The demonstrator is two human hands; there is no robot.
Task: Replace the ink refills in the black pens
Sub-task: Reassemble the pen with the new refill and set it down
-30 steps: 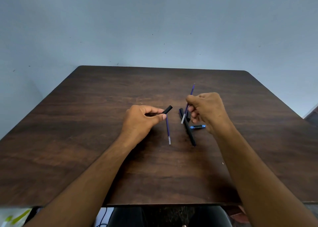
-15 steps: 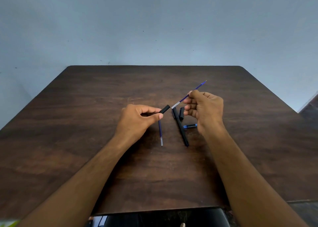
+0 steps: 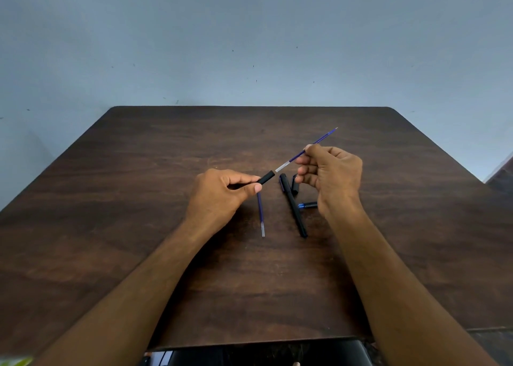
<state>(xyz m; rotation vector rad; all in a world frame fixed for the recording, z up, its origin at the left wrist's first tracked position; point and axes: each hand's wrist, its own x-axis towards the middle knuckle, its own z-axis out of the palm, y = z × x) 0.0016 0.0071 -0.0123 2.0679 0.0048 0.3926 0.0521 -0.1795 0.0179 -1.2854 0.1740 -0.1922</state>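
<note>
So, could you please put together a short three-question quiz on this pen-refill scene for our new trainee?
1. True or false: the right hand pinches a blue refill.
2. What does the left hand hold? A) a black pen barrel B) a blue cap C) nothing
3. In a few words: what lies on the table between the two hands?

Key
1. True; its clear end points at the barrel's open end.
2. A, the black pen barrel.
3. A loose refill, a whole black pen, a small black part and a small blue piece.
</note>
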